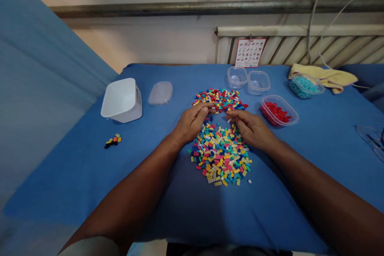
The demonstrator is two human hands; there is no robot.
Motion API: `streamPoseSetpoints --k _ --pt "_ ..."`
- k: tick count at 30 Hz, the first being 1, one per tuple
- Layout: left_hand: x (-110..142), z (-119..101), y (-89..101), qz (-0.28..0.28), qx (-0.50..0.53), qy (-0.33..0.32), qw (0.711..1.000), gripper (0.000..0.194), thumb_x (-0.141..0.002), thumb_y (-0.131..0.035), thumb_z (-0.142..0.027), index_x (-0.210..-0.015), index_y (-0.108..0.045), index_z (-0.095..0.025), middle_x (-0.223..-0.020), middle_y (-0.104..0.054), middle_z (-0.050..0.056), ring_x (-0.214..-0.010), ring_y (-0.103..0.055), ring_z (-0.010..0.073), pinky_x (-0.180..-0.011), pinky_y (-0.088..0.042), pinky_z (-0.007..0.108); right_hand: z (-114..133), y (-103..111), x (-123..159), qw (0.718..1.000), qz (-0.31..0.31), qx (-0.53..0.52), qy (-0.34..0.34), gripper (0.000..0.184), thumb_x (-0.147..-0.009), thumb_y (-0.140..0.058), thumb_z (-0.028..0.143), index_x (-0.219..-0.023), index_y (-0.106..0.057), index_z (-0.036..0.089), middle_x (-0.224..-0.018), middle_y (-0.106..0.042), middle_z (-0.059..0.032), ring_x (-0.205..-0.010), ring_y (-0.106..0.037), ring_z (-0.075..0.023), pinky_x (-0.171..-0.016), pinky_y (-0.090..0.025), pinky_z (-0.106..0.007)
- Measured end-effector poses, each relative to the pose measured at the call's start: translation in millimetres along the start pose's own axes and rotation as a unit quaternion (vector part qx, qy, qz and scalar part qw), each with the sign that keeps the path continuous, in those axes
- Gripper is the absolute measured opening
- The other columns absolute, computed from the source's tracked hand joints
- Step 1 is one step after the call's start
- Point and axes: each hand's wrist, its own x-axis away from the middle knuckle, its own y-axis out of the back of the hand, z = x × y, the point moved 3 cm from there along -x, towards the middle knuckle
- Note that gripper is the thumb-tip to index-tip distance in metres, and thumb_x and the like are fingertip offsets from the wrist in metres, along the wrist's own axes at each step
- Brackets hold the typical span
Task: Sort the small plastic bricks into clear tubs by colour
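Note:
A big pile of small coloured bricks (220, 154) lies on the blue table cover (168, 208), with a smaller heap (220, 99) just beyond it. My left hand (192, 122) rests palm down at the pile's far left edge, fingers together and reaching into the gap between the heaps. My right hand (250, 128) lies at the pile's far right edge, fingers curled and pinched toward the same gap. What the fingertips hold, if anything, is too small to make out.
A clear tub of red bricks (279, 111) sits right of my right hand, two empty clear tubs (248, 80) behind it, a tub of teal bricks (306, 86) and a yellow cloth (327, 76) farther right. A white bin (121, 100), a lid (161, 93) and a few loose bricks (113, 141) lie left.

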Motion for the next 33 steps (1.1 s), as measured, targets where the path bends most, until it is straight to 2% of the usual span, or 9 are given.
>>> streamPoseSetpoints --k 5,8,11,16,19,22,24,29,33 --pt "3.5 -1.6 -12.6 0.089 0.081 0.025 0.992 0.054 -0.114 -0.053 -0.064 -0.129 -0.080 -0.019 -0.127 -0.084 0.013 -0.121 -0.080 0.0286 -0.112 -0.062 0.049 5.2 -1.0 5.4 0.997 0.057 -0.051 -0.025 0.042 -0.110 -0.051 0.025 -0.145 -0.075 0.028 -0.124 -0.087 -0.0057 -0.103 -0.083 -0.0251 -0.090 -0.068 -0.044" --pt "3.3 -2.5 -12.2 0.054 0.150 0.050 0.986 0.059 -0.113 -0.056 -0.067 -0.133 -0.077 -0.016 -0.125 -0.084 0.016 -0.120 -0.080 0.0291 -0.111 -0.063 0.048 4.8 7.3 5.1 0.999 -0.004 -0.014 -0.037 0.040 -0.112 -0.049 0.026 -0.142 -0.076 0.026 -0.126 -0.086 -0.0075 -0.105 -0.082 -0.0257 -0.094 -0.067 -0.045" --pt "3.2 -4.1 -8.0 0.020 0.086 0.039 0.995 0.058 -0.113 -0.055 -0.067 -0.128 -0.078 -0.016 -0.127 -0.084 0.015 -0.123 -0.079 0.0285 -0.117 -0.058 0.048 5.6 11.5 4.7 0.997 -0.030 0.065 -0.001 0.039 -0.109 -0.052 0.025 -0.136 -0.080 0.023 -0.127 -0.085 -0.0113 -0.114 -0.080 -0.0305 -0.105 -0.063 -0.052" --pt "9.3 -13.6 -14.1 0.104 0.016 0.021 0.994 0.057 -0.115 -0.050 -0.066 -0.111 -0.083 -0.019 -0.107 -0.086 0.009 -0.100 -0.080 0.0238 -0.097 -0.063 0.041 14.2 7.2 11.3 0.998 0.042 0.036 0.042 0.042 -0.108 -0.052 0.021 -0.140 -0.078 0.027 -0.116 -0.087 -0.0066 -0.100 -0.082 -0.0260 -0.097 -0.066 -0.047" --pt "8.5 -13.2 -8.1 0.024 0.045 0.020 0.999 0.058 -0.116 -0.049 -0.065 -0.120 -0.081 -0.017 -0.104 -0.085 0.010 -0.095 -0.080 0.0221 -0.092 -0.063 0.038 11.3 13.4 12.1 0.999 -0.026 0.036 0.011 0.041 -0.110 -0.051 0.024 -0.141 -0.077 0.027 -0.118 -0.087 -0.0074 -0.101 -0.082 -0.0259 -0.098 -0.066 -0.047" --pt "3.5 -5.2 6.9 -0.099 -0.045 -0.002 0.994 0.057 -0.117 -0.047 -0.063 -0.121 -0.081 -0.018 -0.116 -0.084 0.012 -0.111 -0.078 0.0251 -0.106 -0.060 0.042 1.2 19.3 9.1 0.992 -0.097 0.084 -0.007 0.040 -0.110 -0.051 0.028 -0.140 -0.076 0.024 -0.129 -0.084 -0.0136 -0.119 -0.079 -0.0320 -0.109 -0.063 -0.055" --pt "-0.2 0.9 15.1 -0.138 -0.111 -0.015 0.984 0.057 -0.118 -0.044 -0.061 -0.121 -0.081 -0.018 -0.124 -0.082 0.013 -0.121 -0.075 0.0274 -0.115 -0.056 0.045 -7.2 19.4 7.0 0.987 -0.111 0.117 -0.024 0.045 -0.110 -0.048 0.030 -0.148 -0.072 0.020 -0.139 -0.080 -0.0187 -0.131 -0.074 -0.0364 -0.116 -0.058 -0.061" --pt "-5.8 12.3 22.1 -0.163 -0.145 -0.016 0.976 0.058 -0.119 -0.039 -0.059 -0.128 -0.079 -0.019 -0.135 -0.080 0.013 -0.131 -0.072 0.0279 -0.122 -0.054 0.048 -23.4 10.3 4.5 0.980 -0.092 0.168 -0.047 0.058 -0.111 -0.044 0.031 -0.165 -0.057 0.016 -0.158 -0.070 -0.0233 -0.147 -0.065 -0.0412 -0.125 -0.050 -0.070" --pt "-10.2 23.5 18.8 -0.136 -0.210 0.017 0.968 0.061 -0.119 -0.037 -0.055 -0.148 -0.071 -0.015 -0.159 -0.070 0.018 -0.155 -0.060 0.0317 -0.137 -0.042 0.056 -32.1 2.6 1.8 0.973 -0.063 0.211 -0.066 0.064 -0.108 -0.044 0.031 -0.168 -0.053 0.008 -0.168 -0.060 -0.0292 -0.159 -0.055 -0.0462 -0.130 -0.044 -0.074"
